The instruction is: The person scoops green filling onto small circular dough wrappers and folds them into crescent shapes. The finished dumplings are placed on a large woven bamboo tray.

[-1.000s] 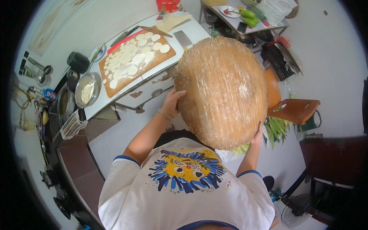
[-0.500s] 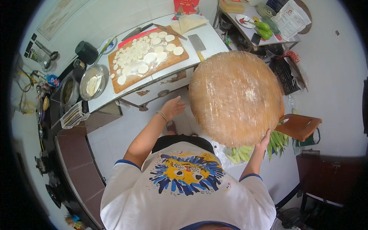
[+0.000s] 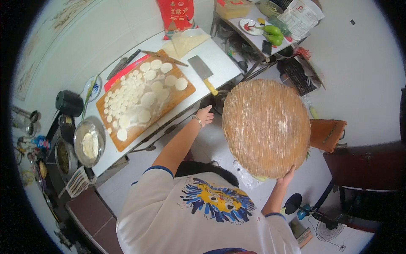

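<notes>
The right hand [image 3: 286, 176] grips a round slatted tray [image 3: 266, 127] at its near rim, likely bearing its weight, so the empty left hand [image 3: 205, 116] hangs outstretched beside the front edge of the table [image 3: 224, 63].

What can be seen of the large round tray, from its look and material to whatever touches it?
The round tray is a broad, tan-brown disc, apparently of bamboo or straw, with fine parallel strips and pale, shiny streaks across its face. That face points toward the camera; the other side is hidden. It is held up to the right of the white worktop. The right hand holds its lower right edge, while the left hand is open and apart from it.
</notes>
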{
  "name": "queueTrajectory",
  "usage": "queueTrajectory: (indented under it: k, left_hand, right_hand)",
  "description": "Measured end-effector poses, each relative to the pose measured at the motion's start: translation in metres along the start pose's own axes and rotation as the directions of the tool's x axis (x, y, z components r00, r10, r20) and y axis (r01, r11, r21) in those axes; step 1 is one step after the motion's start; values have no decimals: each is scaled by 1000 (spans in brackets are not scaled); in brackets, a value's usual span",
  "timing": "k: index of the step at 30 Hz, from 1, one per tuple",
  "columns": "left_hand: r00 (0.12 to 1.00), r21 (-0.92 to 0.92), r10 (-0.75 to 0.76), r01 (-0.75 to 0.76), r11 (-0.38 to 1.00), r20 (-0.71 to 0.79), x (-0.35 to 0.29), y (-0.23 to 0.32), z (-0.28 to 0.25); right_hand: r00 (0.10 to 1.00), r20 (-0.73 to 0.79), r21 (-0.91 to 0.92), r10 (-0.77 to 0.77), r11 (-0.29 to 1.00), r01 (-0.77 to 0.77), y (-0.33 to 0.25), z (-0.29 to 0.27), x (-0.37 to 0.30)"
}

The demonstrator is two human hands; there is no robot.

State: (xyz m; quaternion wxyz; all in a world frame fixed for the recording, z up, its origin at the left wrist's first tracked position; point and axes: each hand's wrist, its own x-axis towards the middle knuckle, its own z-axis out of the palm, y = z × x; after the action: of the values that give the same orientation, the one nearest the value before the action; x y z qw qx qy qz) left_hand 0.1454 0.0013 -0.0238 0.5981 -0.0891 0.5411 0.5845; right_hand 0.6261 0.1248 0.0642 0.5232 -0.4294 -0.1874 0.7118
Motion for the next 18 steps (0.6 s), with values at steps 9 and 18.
queueTrajectory:
  k: [9,18]
  left_hand:
    - [979,-318,23,-88,944,-202,121,27,26]
    - [895,-276,268,-375,885,-356,115,57,49]
  right_hand:
    - [998,-51,37,-23,999,25,2,6,17]
    - [999,-7,-101,40,994,-40,-17,56,104]
